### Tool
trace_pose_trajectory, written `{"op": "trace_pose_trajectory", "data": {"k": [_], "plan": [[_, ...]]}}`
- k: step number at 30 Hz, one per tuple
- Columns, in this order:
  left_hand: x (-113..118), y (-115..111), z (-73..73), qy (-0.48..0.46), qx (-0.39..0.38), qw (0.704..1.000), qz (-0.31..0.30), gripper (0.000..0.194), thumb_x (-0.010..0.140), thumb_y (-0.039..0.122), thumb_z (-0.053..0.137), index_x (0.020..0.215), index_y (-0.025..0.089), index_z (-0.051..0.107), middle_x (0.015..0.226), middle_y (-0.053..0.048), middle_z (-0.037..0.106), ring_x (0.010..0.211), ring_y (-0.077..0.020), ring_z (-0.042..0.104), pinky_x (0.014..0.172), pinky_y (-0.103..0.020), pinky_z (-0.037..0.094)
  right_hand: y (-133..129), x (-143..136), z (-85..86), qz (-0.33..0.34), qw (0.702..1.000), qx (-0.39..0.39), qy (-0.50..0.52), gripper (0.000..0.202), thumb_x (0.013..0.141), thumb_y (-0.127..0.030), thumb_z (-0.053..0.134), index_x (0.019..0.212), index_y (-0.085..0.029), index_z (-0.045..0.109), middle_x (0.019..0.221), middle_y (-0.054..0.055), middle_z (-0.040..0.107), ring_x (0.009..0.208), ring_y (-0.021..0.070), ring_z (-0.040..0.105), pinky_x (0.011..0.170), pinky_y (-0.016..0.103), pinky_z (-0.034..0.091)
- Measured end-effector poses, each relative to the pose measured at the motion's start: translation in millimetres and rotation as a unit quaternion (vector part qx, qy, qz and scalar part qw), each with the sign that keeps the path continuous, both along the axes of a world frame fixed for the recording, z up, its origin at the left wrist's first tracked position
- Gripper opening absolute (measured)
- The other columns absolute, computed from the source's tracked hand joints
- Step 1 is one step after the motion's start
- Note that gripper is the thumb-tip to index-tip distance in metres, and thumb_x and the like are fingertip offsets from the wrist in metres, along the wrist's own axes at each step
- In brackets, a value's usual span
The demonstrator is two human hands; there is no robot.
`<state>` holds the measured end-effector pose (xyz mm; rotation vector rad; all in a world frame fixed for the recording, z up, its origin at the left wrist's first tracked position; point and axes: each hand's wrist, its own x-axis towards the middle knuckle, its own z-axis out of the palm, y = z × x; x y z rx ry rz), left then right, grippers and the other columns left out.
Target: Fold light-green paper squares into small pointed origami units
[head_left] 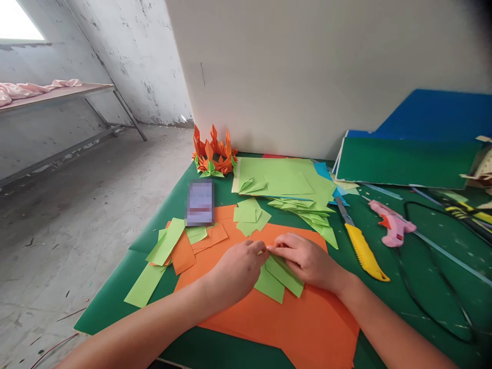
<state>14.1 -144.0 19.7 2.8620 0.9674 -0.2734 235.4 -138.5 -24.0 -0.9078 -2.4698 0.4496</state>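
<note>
Meeting near the middle of the orange sheet (307, 328), the left hand (238, 266) and right hand (309, 259) have their fingertips close together; each grip is bent inward, but what it pinches, if anything, is too small to tell. Green paper pieces (271, 284) lie under the fingers, on that sheet, towards the desk's (230, 348) front edge. An orange-and-green folded paper crown (212, 156) stands at the back left corner. Towards the right edge lie a yellow-handled knife (363, 251) and a pink glue gun (394, 225).
</note>
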Motion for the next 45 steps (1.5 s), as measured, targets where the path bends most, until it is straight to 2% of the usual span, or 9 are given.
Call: {"op": "trace_pose_trajectory", "data": {"k": [10, 15, 18, 22, 28, 32, 39, 45], "plan": [[-2, 1, -1.6, -0.021, -0.019, 1.000, 0.008, 0.033, 0.091, 0.007, 0.044, 0.119, 0.017, 0.058, 0.115, -0.008, 0.058, 0.097, -0.0180, 0.057, 0.083, -0.029, 0.046, 0, -1, -0.7, -0.012, 1.000, 0.024, -0.006, 0.032, 0.098, -0.017, 0.042, 0.121, -0.021, 0.063, 0.100, 0.009, 0.064, 0.091, 0.0195, 0.059, 0.075, 0.030, 0.052], [0, 1, -4.6, -0.005, -0.018, 1.000, 0.006, 0.035, 0.087, 0.006, 0.046, 0.119, 0.015, 0.057, 0.112, -0.010, 0.057, 0.093, -0.0204, 0.058, 0.079, -0.031, 0.049, 2, 2, 3.1, -0.032, 0.999, 0.036, -0.013, 0.032, 0.097, -0.013, 0.039, 0.105, -0.021, 0.069, 0.090, 0.008, 0.063, 0.082, 0.0185, 0.056, 0.067, 0.030, 0.049], [1, 0, -5.3, -0.007, -0.026, 0.999, 0.030, 0.037, 0.085, 0.006, 0.045, 0.119, 0.015, 0.056, 0.113, -0.010, 0.056, 0.086, -0.0197, 0.058, 0.075, -0.032, 0.050, 2, 6, 4.9, -0.048, 0.998, 0.050, -0.009, 0.032, 0.095, -0.009, 0.039, 0.096, -0.019, 0.069, 0.088, 0.008, 0.062, 0.082, 0.0190, 0.054, 0.068, 0.031, 0.048], [0, 0, -4.4, -0.006, -0.028, 0.999, 0.023, 0.036, 0.082, 0.005, 0.047, 0.115, 0.014, 0.057, 0.113, -0.011, 0.055, 0.088, -0.0205, 0.057, 0.077, -0.031, 0.051, 2, 8, 6.3, -0.071, 0.996, 0.055, -0.009, 0.030, 0.092, -0.007, 0.040, 0.088, -0.018, 0.067, 0.085, 0.008, 0.061, 0.080, 0.0193, 0.053, 0.068, 0.032, 0.047], [-1, -1, -1.2, -0.029, -0.042, 0.998, 0.031, 0.036, 0.086, 0.005, 0.043, 0.117, 0.015, 0.056, 0.111, -0.010, 0.054, 0.087, -0.0200, 0.058, 0.075, -0.032, 0.051, -4, -2, 10.6, -0.116, 0.993, 0.015, 0.018, 0.018, 0.092, -0.015, 0.048, 0.098, -0.021, 0.063, 0.094, 0.007, 0.063, 0.089, 0.0213, 0.057, 0.076, 0.034, 0.049], [-1, -2, 0.3, -0.037, -0.047, 0.997, 0.037, 0.034, 0.088, 0.007, 0.043, 0.118, 0.015, 0.057, 0.110, -0.010, 0.055, 0.089, -0.0199, 0.059, 0.074, -0.031, 0.051, -6, -9, 11.8, -0.138, 0.990, -0.036, 0.013, 0.006, 0.092, -0.025, 0.056, 0.091, -0.022, 0.061, 0.091, 0.006, 0.063, 0.087, 0.0214, 0.058, 0.072, 0.033, 0.050], [1, -3, 0.1, -0.021, -0.039, 0.999, 0.033, 0.034, 0.088, 0.009, 0.045, 0.120, 0.015, 0.056, 0.110, -0.010, 0.055, 0.090, -0.0195, 0.057, 0.076, -0.030, 0.049, -5, -17, 6.4, -0.178, 0.979, -0.084, 0.043, 0.009, 0.089, -0.028, 0.057, 0.083, -0.022, 0.057, 0.081, 0.004, 0.062, 0.070, 0.0177, 0.058, 0.056, 0.027, 0.047], [0, -4, -3.1, -0.021, -0.004, 1.000, 0.005, 0.042, 0.088, 0.010, 0.047, 0.130, 0.014, 0.049, 0.110, -0.011, 0.053, 0.091, -0.0205, 0.054, 0.076, -0.032, 0.048, -5, -22, 3.5, -0.210, 0.974, -0.075, 0.037, 0.011, 0.086, -0.023, 0.057, 0.076, -0.021, 0.058, 0.071, 0.002, 0.060, 0.063, 0.0161, 0.055, 0.051, 0.026, 0.043]]}}
